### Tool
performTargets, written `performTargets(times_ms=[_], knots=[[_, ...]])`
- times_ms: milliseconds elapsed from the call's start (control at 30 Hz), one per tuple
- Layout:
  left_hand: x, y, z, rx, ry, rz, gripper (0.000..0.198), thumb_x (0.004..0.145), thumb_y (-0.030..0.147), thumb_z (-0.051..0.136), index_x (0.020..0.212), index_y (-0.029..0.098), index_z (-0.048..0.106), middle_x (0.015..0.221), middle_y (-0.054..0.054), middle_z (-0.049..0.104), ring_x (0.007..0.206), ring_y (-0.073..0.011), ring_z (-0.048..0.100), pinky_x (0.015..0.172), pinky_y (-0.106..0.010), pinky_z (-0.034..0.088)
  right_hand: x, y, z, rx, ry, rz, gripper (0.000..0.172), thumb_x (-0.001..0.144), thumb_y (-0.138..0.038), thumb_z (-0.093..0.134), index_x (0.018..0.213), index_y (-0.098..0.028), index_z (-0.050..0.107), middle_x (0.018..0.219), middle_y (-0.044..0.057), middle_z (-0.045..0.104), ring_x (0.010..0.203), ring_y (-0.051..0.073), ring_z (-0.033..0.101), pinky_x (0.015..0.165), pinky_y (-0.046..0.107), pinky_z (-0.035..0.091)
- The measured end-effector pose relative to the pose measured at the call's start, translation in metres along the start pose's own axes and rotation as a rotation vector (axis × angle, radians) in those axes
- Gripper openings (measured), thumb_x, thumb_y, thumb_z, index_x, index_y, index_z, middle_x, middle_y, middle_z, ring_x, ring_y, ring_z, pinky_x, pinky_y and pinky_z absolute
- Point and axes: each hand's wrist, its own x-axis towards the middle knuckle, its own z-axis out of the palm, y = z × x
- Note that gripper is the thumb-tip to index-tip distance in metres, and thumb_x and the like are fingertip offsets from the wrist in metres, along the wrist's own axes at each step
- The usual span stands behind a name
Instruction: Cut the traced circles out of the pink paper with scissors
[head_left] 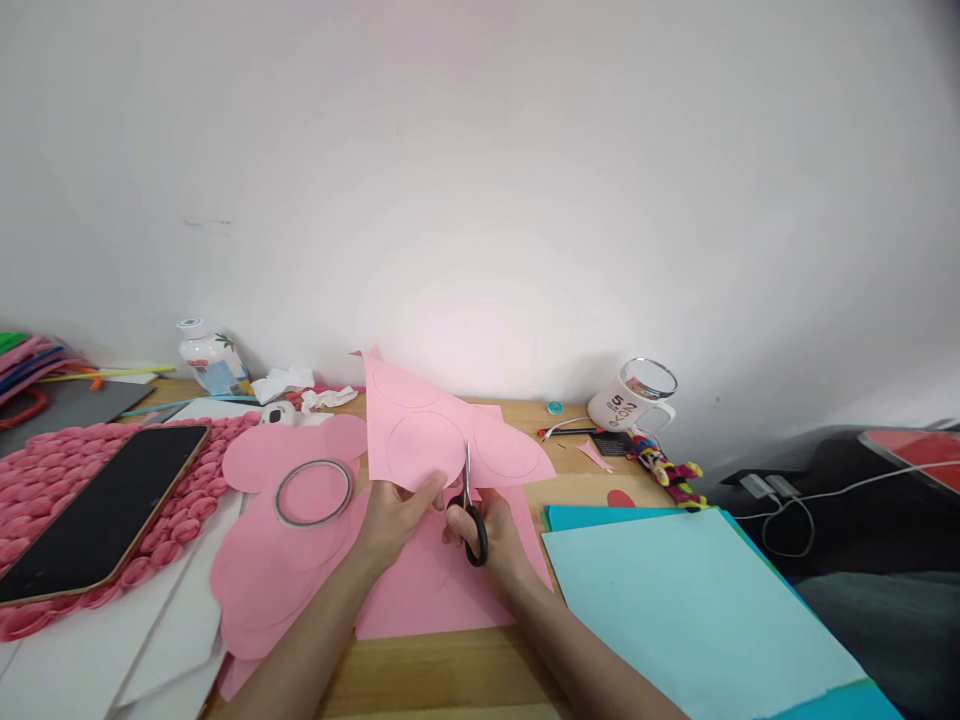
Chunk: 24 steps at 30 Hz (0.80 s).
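My left hand (396,520) pinches the lower edge of a pink paper sheet (420,425) with pencilled circles drawn on it, holding it raised off the table. My right hand (491,535) is closed around the black handles of a pair of scissors (469,505). The blades point up into the sheet, between two of the drawn circles. Another pink sheet (435,590) lies flat under both hands.
Cut pink circles (262,570) and a clear tape ring (313,492) lie to the left. A phone (101,515) rests on a pink knitted mat (45,460). Light blue sheets (690,610) lie at right, a white mug (630,400) behind them, a bottle (210,360) by the wall.
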Motion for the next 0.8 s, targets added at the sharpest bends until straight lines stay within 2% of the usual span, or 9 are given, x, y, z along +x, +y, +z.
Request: performTargets(times_ms=[200,300,367,500,567,633,733,800], knots=[[-0.0012,0.0023,-0.0001,0.005,0.006,0.01,0.031,0.072,0.032,0.065,0.049,0.016,0.052,0.05,0.001,0.054,0.052,-0.0116,0.054,0.056,-0.024,0.047,-0.0014,0.0001,-0.0006,-0.019,-0.009,0.003,0.032,0.068,-0.031,0.066,0.09,-0.013,0.053,0.049,-0.004,0.052,0.047,0.012,0.046,0.045,0.023,0.035],[-0.0014,0.0009,-0.0008,-0.034,-0.008,-0.001,0.031,0.073,0.032,0.064,0.049,0.016,0.052,0.05,0.001,0.054,0.05,-0.0116,0.054,0.054,-0.024,0.047,-0.0012,-0.0004,-0.0014,-0.058,-0.009,0.007,0.023,0.068,-0.034,0.065,0.073,-0.015,0.055,0.048,-0.003,0.051,0.047,0.012,0.047,0.045,0.023,0.035],[-0.0011,-0.0003,-0.0004,-0.068,-0.029,-0.004,0.031,0.074,0.034,0.063,0.05,0.016,0.053,0.05,0.001,0.055,0.048,-0.0123,0.055,0.051,-0.025,0.048,-0.0008,-0.001,-0.0017,-0.091,-0.021,0.003,0.026,0.068,-0.037,0.064,0.059,-0.016,0.052,0.046,-0.002,0.05,0.047,0.013,0.047,0.045,0.023,0.035],[-0.0007,-0.0011,0.0025,-0.07,0.084,0.04,0.018,0.072,0.033,0.065,0.07,0.015,0.064,0.074,-0.005,0.069,0.07,-0.0177,0.065,0.066,-0.029,0.053,-0.0003,-0.0029,-0.0008,-0.139,-0.058,-0.012,0.035,0.07,-0.038,0.063,0.047,-0.018,0.046,0.045,-0.002,0.049,0.046,0.011,0.045,0.045,0.023,0.034],[-0.0006,-0.0019,0.0034,-0.026,0.125,0.054,0.017,0.071,0.032,0.066,0.074,0.015,0.065,0.078,-0.006,0.071,0.075,-0.0187,0.066,0.068,-0.029,0.053,-0.0006,-0.0034,0.0001,-0.125,-0.07,0.008,0.032,0.069,-0.036,0.065,0.051,-0.017,0.047,0.046,-0.002,0.049,0.047,0.011,0.046,0.045,0.023,0.034],[-0.0004,-0.0036,0.003,0.017,0.113,0.061,0.018,0.072,0.031,0.065,0.067,0.015,0.064,0.066,-0.004,0.069,0.066,-0.0179,0.065,0.062,-0.028,0.053,-0.0011,-0.0031,0.0012,-0.061,-0.069,0.044,0.025,0.065,-0.034,0.069,0.063,-0.017,0.051,0.049,-0.004,0.051,0.048,0.012,0.047,0.047,0.023,0.036],[-0.0001,-0.0058,0.0007,0.063,0.14,0.074,0.018,0.072,0.03,0.064,0.062,0.015,0.062,0.06,-0.002,0.066,0.06,-0.0169,0.064,0.058,-0.026,0.052,-0.0019,-0.0017,0.0024,0.057,-0.084,0.096,0.036,0.061,-0.034,0.073,0.083,-0.017,0.05,0.054,-0.005,0.054,0.051,0.013,0.05,0.052,0.025,0.04],[-0.0005,-0.0049,-0.0006,0.09,0.143,0.065,0.019,0.073,0.03,0.062,0.06,0.015,0.062,0.058,-0.002,0.066,0.057,-0.0165,0.063,0.056,-0.026,0.052,-0.0023,-0.0012,0.003,0.087,-0.119,0.117,0.039,0.061,-0.037,0.074,0.084,-0.017,0.05,0.054,-0.005,0.053,0.052,0.013,0.051,0.055,0.026,0.041]])
